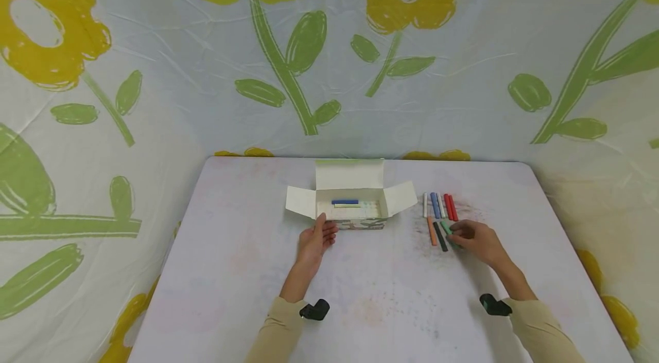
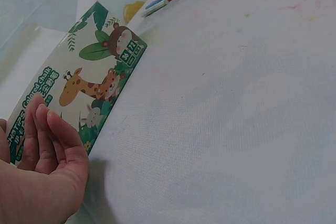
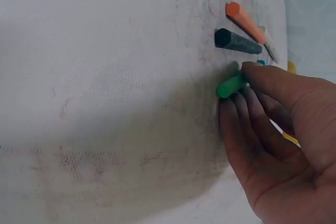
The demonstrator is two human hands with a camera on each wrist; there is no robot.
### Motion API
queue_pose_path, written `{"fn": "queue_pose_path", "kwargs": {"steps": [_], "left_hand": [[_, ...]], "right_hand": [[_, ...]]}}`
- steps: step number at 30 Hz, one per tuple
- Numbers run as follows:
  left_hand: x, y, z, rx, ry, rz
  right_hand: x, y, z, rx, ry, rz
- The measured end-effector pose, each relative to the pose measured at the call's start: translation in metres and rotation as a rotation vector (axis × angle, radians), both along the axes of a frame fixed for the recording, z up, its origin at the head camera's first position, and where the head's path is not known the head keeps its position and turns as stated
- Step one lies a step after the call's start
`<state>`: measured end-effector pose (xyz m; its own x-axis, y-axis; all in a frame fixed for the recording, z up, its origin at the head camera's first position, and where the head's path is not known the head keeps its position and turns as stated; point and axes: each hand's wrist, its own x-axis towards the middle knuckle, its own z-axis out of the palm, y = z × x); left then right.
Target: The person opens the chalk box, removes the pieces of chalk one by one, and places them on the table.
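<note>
An open cardboard chalk box [image 1: 360, 224] sits on the table with its white flaps spread. Animals and the words "Colored chalk" are printed on its front [image 2: 86, 85]. My left hand [image 1: 314, 242] holds the front wall near the left corner, thumb at the rim and fingers along the outside. Inside lie a blue chalk [image 1: 345, 202] and a pale yellow one [image 1: 347, 206]. To the right of the box, my right hand [image 1: 479, 242] pinches a green chalk [image 3: 231, 85] between thumb and fingers, low over the table. Beside it lie a black chalk [image 3: 239, 41] and an orange chalk [image 3: 245, 22].
Behind these, a row holds a white chalk [image 1: 425, 204], a blue chalk [image 1: 435, 205], another white one and two red chalks [image 1: 453, 207]. Chalk dust marks the white table [image 1: 237, 271]. A flower-printed cloth [image 1: 340, 117] hangs behind and at both sides.
</note>
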<state>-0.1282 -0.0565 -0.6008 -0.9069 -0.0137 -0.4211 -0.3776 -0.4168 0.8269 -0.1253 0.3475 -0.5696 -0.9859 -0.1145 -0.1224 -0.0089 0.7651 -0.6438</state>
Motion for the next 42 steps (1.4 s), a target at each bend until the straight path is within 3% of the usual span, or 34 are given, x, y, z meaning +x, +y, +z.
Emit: {"fn": "queue_pose_path", "kwargs": {"steps": [9, 29, 42], "left_hand": [[0.001, -0.001, 0.002, 0.006, -0.010, 0.003], [0.002, -0.003, 0.000, 0.011, 0.002, 0.007], [0.001, -0.001, 0.000, 0.007, 0.005, 0.000]], "right_hand": [[-0.010, -0.002, 0.007, 0.025, 0.016, 0.016], [-0.044, -0.035, 0.064, -0.048, 0.249, 0.009], [-0.063, -0.073, 0.092, -0.197, 0.386, 0.062]]}}
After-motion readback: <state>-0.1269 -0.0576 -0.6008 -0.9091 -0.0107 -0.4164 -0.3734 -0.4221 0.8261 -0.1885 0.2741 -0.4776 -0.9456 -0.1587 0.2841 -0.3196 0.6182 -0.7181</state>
